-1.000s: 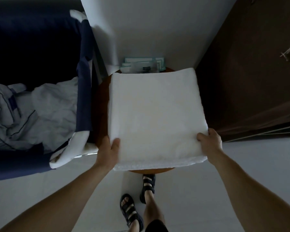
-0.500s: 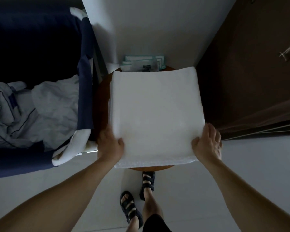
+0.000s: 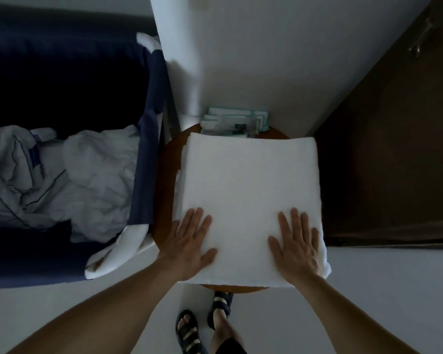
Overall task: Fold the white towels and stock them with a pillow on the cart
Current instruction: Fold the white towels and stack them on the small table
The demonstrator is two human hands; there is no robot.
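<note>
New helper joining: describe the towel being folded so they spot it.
Find the round brown table between the blue bin and dark door. The white towel lies on it under the flat left hand and right hand. Unlike the bin's crumpled linen, it is a neat square.

The folded towel [image 3: 251, 185] hides most of the round desk [image 3: 164, 200], leaving only its left rim and a thin sliver at the near edge. It also covers the lower part of the packets [image 3: 237, 120] behind it, whose print is too small to read. The crumpled linen [image 3: 62, 180] runs off the left edge. The door handle [image 3: 420, 44] is dim and blurred.
</note>
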